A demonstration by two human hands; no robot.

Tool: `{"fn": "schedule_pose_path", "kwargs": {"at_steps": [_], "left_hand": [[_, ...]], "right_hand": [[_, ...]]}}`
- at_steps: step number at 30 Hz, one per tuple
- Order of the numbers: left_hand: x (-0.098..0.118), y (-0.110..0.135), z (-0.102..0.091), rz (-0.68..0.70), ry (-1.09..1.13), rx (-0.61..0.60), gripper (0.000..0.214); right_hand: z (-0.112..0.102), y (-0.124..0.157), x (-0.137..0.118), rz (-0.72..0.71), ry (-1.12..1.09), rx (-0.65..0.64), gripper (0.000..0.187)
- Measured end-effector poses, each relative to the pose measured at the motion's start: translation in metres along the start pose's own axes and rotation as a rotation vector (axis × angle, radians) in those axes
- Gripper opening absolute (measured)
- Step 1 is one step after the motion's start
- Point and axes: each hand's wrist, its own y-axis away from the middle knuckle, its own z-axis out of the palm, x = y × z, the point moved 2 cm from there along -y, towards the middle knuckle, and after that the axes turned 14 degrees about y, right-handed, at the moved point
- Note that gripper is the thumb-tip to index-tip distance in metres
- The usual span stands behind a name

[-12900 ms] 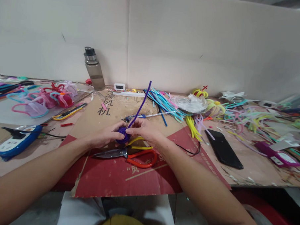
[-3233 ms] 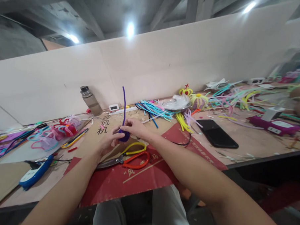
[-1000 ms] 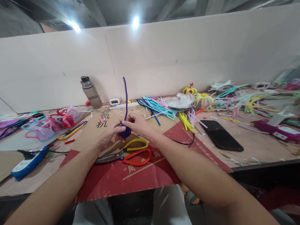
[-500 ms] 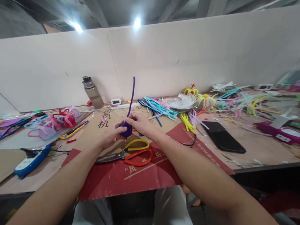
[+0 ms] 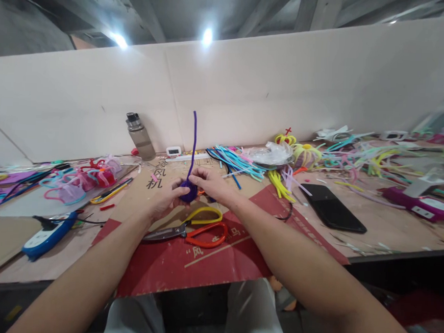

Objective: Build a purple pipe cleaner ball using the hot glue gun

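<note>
Leftmost of the risks, the scissors [image 5: 181,230] lie on the cardboard [image 5: 202,277] with their blades toward the left forearm; a lowered wrist could catch the steel. Above them, the left hand [image 5: 172,196] pinches the ball [image 5: 186,192] between thumb and fingers; a slack grip might let it roll or loosen. The right hand [image 5: 210,184], close against it, seems to pinch the base of the stem [image 5: 194,140], which rises nearly upright; a hard tug there could bend it or work it free.

Left to right, the tabletop [image 5: 9,272] carries a smooth blue-and-white plastic strip [image 5: 49,237], sheer pink baskets [image 5: 70,192] with fuzzy looped handles, and a smoky, see-through bottle [image 5: 142,142]. The ball is round, dark purple and apparently plush, its fine texture too blurred to tell; the stem is slim and matte. Further right come thin blue sticks [image 5: 237,161], splayed loosely, then a flat, glossy black phone [image 5: 334,208].
</note>
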Motion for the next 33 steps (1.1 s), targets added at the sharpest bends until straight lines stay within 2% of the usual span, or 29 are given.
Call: {"fn": "schedule_pose_path", "kwargs": {"at_steps": [4,9,12,14,18,22,25,27,31,33], "left_hand": [[0.003,-0.001,0.000,0.000,0.023,-0.009,0.033],[0.018,-0.001,-0.006,0.064,0.086,0.107,0.036],[0.029,-0.003,-0.017,0.124,0.143,0.117,0.036],[0.036,-0.004,-0.027,0.146,0.161,0.137,0.035],[0.044,-0.005,-0.043,0.188,0.188,0.187,0.032],[0.050,-0.004,-0.049,0.220,0.222,0.238,0.029],[0.053,-0.003,-0.053,0.230,0.241,0.265,0.028],[0.054,-0.002,-0.057,0.235,0.240,0.267,0.027],[0.052,-0.003,-0.065,0.239,0.225,0.246,0.028],[0.049,-0.004,-0.065,0.238,0.218,0.222,0.030]], "right_hand": [[-0.004,-0.003,0.003,-0.014,0.056,0.060,0.015],[-0.026,-0.010,0.008,0.020,0.142,0.261,0.018],[-0.043,-0.012,0.010,0.041,0.297,0.372,0.017],[-0.050,-0.011,0.012,0.075,0.471,0.399,0.016],[-0.050,-0.009,0.023,0.142,0.811,0.269,0.013],[-0.042,-0.008,0.028,0.164,0.887,0.213,0.015],[-0.030,-0.004,0.014,0.044,0.872,0.126,0.015],[-0.016,0.006,-0.001,-0.090,0.839,-0.029,0.015],[0.011,0.048,-0.024,-0.197,0.851,-0.363,0.016],[0.017,0.070,-0.028,-0.281,0.911,-0.436,0.025]]}}
